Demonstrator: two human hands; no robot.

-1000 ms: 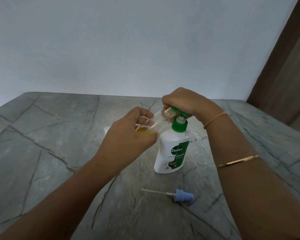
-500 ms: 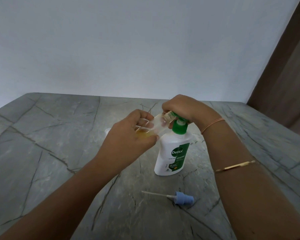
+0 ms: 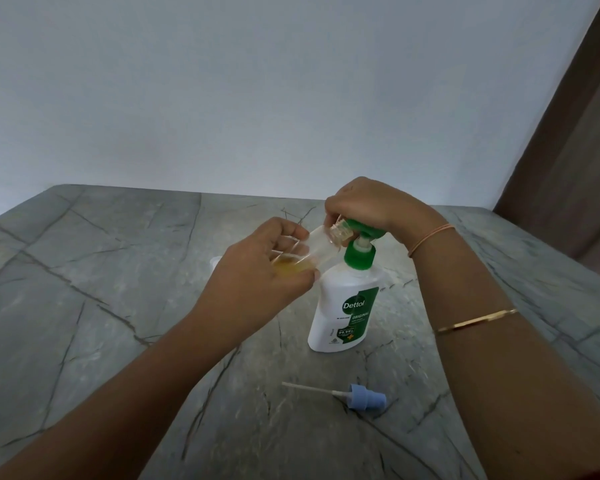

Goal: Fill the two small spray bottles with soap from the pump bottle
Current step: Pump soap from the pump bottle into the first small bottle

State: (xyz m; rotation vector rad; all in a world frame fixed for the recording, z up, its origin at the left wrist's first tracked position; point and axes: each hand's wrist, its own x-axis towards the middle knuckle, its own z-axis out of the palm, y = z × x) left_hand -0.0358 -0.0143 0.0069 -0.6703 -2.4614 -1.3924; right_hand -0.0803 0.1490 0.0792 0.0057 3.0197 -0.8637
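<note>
left hand (image 3: 257, 271) tilting spray bottle (image 3: 312, 247), pump bottle (image 3: 343, 306)

I see the pump bottle (image 3: 343, 306) standing mid-table (image 3: 84, 306), the small spray bottle (image 3: 317, 245) tilted at its left, the loose sprayer cap (image 3: 364, 400) lying nearer.

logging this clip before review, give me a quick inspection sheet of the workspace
surface: grey veined stone table, dry as far as seen
job's things: pump bottle upright; clear spray bottle tilted, mouth at the pump spout, yellow soap pooled at its base; blue spray cap with tube lying on the table
clutter: small white item behind the left hand, mostly hidden
grippers: left hand holds the spray bottle; right hand on the pump head
cables: nothing seen
surroundings: pale wall, brown panel at right
</note>
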